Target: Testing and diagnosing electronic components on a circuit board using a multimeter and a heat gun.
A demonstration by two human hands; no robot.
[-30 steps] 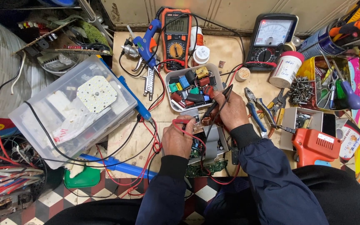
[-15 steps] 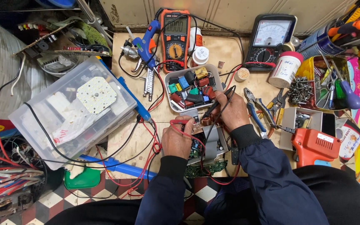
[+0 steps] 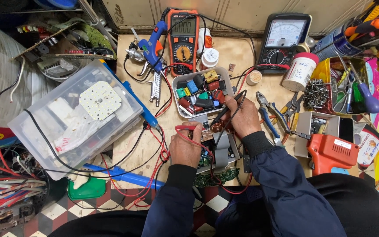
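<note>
A clear plastic bin (image 3: pixel 73 118) sits at the left of the cluttered tabletop (image 3: pixel 237 52), a blue glue gun (image 3: pixel 152 46) beyond it. Near the front edge, the left hand (image 3: pixel 185 147) pinches a red probe (image 3: pixel 185 128) over a circuit board (image 3: pixel 213 151). Just right, the right hand (image 3: pixel 242 116) grips a black probe (image 3: pixel 224 112) beside a white tray (image 3: pixel 200 92) of parts; pliers (image 3: pixel 270 116) and an orange tool (image 3: pixel 332 151) lie farther right.

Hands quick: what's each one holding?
Left hand: closed on thin red meter probe.
Right hand: closed on thin black meter probe.
</note>
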